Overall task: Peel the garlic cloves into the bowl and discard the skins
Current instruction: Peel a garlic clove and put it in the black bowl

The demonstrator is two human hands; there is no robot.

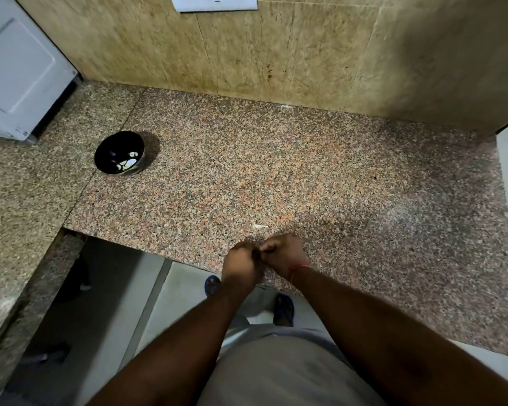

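Note:
A black bowl sits at the back left of the granite counter, with a few pale peeled garlic cloves inside it. My left hand and my right hand meet fingertip to fingertip above the counter's front edge, both curled around something small that stays hidden between the fingers. A thin pale scrap of garlic skin lies on the granite just beyond my hands.
A tiled wall backs the counter, with a white switch plate up top. A white appliance stands at the far left. The counter's front edge drops to the floor, where my sandalled feet show.

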